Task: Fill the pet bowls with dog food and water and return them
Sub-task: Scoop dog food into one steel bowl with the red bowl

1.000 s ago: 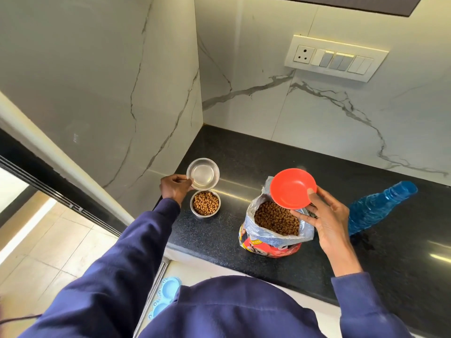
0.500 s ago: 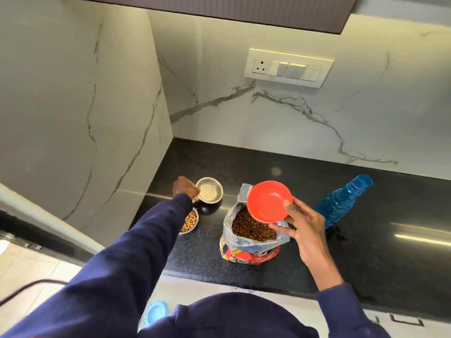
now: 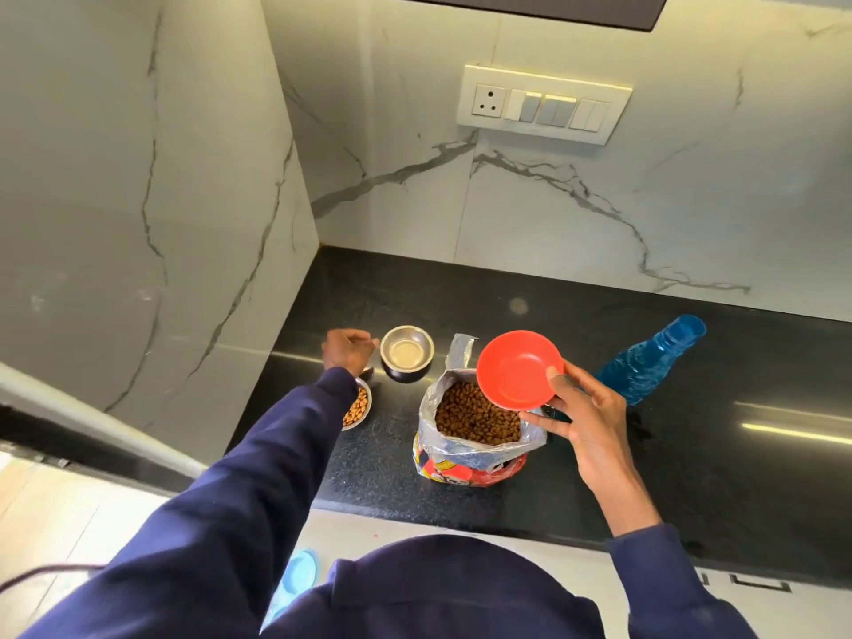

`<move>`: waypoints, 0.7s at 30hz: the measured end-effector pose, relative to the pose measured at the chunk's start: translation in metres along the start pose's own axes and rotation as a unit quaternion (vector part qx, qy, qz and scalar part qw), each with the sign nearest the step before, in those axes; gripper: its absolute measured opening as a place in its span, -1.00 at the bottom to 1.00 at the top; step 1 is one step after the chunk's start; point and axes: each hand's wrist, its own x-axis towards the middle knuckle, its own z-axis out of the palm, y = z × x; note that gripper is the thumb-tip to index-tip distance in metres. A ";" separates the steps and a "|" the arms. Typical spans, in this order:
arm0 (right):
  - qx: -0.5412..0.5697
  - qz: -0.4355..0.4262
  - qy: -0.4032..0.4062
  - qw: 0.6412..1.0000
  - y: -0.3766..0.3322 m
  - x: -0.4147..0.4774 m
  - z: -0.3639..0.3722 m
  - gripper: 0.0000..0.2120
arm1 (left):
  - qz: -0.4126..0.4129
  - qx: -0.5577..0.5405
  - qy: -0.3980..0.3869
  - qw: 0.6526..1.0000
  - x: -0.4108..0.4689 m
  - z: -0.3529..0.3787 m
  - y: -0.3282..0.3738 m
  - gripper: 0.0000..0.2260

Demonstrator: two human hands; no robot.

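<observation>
Two steel bowls on counter: empty bowl [image 3: 407, 353] just right of left hand [image 3: 346, 352], loosely curled, holding nothing | kibble bowl [image 3: 358, 408] under sleeve | right hand [image 3: 582, 419] pinched red dish [image 3: 518, 370] over open food bag [image 3: 475, 419], directly below | water bottle [image 3: 647, 359] right, nearer right hand.

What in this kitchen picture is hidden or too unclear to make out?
- Kibble bowl: mostly hidden under the left sleeve.
- Blue bottle: base behind the right hand.
- Dog food bag: label crumpled, unreadable.
- Blue object on the floor: partly hidden by the person's body.
</observation>
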 end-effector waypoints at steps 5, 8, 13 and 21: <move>0.002 0.006 -0.024 1.000 0.004 0.002 0.008 -0.56 | -0.035 -0.034 0.083 0.995 -0.005 -0.051 -0.044 -0.78; 0.004 0.018 -0.037 0.999 0.007 0.005 0.013 -0.55 | -0.109 -0.004 0.086 0.990 -0.015 -0.072 -0.083 -0.71; -0.019 0.011 -0.051 0.998 0.006 0.013 0.016 -0.55 | -0.183 -0.139 -0.005 0.973 -0.032 -0.072 -0.103 -0.67; -0.301 -0.127 -0.141 0.935 -0.010 0.015 0.001 -0.53 | -0.183 -0.115 -0.005 0.976 -0.036 -0.054 -0.097 -0.69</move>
